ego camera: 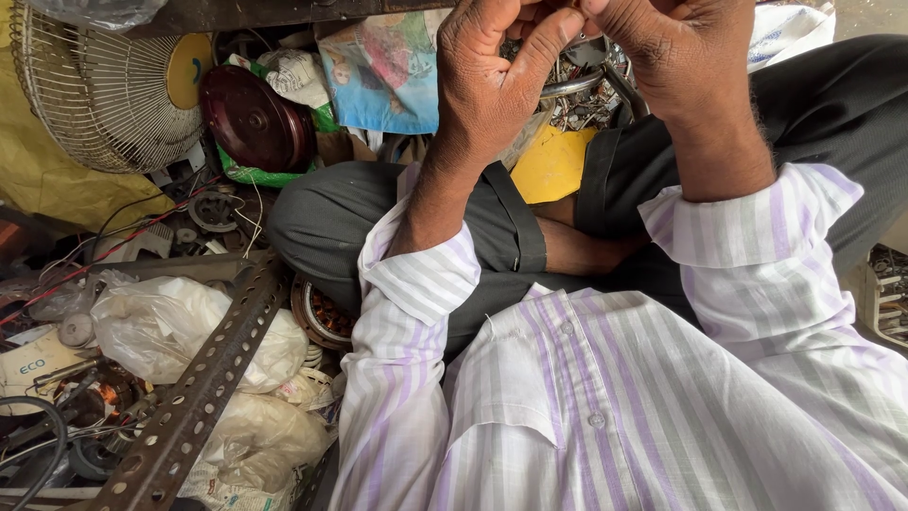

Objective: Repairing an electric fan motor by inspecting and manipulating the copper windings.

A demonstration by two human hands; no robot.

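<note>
Both hands are raised at the top edge of the view, above the person's crossed legs in dark grey trousers (407, 213). The left hand (492, 71) is curled, fingers bent together, thumb stretched toward the right hand (662, 52), which is also closed; the frame edge cuts off whatever they pinch, so I cannot tell what they hold. Just beyond the trousers lie a yellow sheet (553, 166) and tangled metal parts (586, 95). Left of the trousers, clutter crowds in: a wire fan guard (104, 90), a dark red round cover (253, 118), white plastic bags (170, 326) and a perforated angle bar (203, 388), leaving little open room.
</note>
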